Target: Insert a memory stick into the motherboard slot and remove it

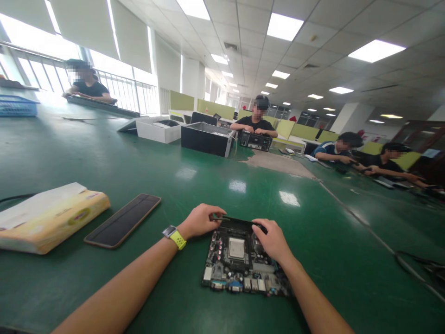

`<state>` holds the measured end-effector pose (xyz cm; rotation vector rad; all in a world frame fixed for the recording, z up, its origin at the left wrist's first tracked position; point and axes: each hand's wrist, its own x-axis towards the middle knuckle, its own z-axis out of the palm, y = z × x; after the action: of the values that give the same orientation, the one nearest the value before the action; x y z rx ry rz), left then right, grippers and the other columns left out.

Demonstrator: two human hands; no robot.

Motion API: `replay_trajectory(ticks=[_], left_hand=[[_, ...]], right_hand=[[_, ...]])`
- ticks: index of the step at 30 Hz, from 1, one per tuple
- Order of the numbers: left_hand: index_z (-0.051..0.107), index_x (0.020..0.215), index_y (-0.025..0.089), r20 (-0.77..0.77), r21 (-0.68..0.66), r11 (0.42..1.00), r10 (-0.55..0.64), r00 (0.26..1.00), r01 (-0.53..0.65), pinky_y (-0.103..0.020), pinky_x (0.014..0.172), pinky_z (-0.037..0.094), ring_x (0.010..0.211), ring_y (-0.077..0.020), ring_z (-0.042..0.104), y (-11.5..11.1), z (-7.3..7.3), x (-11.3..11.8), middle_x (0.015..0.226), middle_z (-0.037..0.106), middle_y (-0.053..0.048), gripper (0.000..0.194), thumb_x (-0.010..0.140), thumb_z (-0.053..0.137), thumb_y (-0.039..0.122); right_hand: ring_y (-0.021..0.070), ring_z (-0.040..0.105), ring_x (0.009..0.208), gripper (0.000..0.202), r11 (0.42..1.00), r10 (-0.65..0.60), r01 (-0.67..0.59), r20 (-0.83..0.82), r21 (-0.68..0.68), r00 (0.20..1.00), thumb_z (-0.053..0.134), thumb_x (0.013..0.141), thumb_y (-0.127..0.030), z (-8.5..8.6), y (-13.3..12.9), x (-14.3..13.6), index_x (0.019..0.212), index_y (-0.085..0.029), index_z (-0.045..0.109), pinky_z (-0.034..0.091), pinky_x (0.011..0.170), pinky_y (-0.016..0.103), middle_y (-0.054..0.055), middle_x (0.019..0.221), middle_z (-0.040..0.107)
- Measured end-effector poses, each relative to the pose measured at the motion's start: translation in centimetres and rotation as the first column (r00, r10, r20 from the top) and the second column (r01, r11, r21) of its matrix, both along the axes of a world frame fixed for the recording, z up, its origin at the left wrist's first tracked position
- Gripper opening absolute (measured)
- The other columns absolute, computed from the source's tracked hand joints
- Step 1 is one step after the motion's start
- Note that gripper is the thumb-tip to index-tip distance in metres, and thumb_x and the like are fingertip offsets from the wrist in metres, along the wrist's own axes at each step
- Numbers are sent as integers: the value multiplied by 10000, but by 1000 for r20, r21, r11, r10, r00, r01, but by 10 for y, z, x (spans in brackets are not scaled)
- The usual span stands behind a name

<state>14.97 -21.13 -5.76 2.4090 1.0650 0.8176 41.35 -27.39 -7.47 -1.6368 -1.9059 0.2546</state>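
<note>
A motherboard (217, 264) lies flat on the green table in front of me, its port side towards me and a square metal-topped processor (237, 248) in its middle. Along the far edge runs a thin dark RAM stick (239, 223), between my two hands. My left hand (202, 220), with a yellow-green watch strap on the wrist, pinches its left end. At the right end, my right hand (273, 239) closes its thumb and fingers on it, over the board's far right corner. Whether the stick sits in a slot cannot be made out.
To the left lie a phone (123, 220) and a tissue pack (52, 218). Computer cases (205, 140) stand farther back. Across the table a person (257, 118) handles another case. Other people sit at left and right. Cables (420, 266) lie at the right edge.
</note>
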Motion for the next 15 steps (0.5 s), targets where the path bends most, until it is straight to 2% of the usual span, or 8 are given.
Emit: replay_trajectory(ticks=[5, 9, 15], left_hand=[[710, 949, 247, 4, 35, 999, 36, 999, -37, -219, 711, 461, 775, -155, 647, -3, 1, 5, 882, 728, -3, 239, 756, 571, 229], [706, 883, 247, -2, 40, 997, 60, 998, -60, -215, 698, 457, 749, -150, 643, -3, 1, 4, 830, 720, 1, 187, 768, 560, 222], [689, 841, 235, -21, 32, 996, 83, 996, -83, -209, 665, 454, 731, -149, 629, -5, 2, 3, 798, 703, 1, 155, 749, 567, 216]], right_hand=[[237, 577, 944, 224, 999, -31, 31, 9, 27, 999, 490, 844, -336, -1, 1, 3, 924, -255, 683, 421, 873, 398, 24, 975, 696], [224, 582, 910, 213, 998, -6, 6, 8, 58, 1000, 468, 838, -282, 2, 2, -1, 892, -256, 672, 434, 842, 375, 20, 949, 689], [208, 593, 909, 255, 983, 111, -85, -162, 163, 980, 433, 833, -236, 3, 5, -4, 946, -231, 661, 448, 843, 344, 37, 931, 671]])
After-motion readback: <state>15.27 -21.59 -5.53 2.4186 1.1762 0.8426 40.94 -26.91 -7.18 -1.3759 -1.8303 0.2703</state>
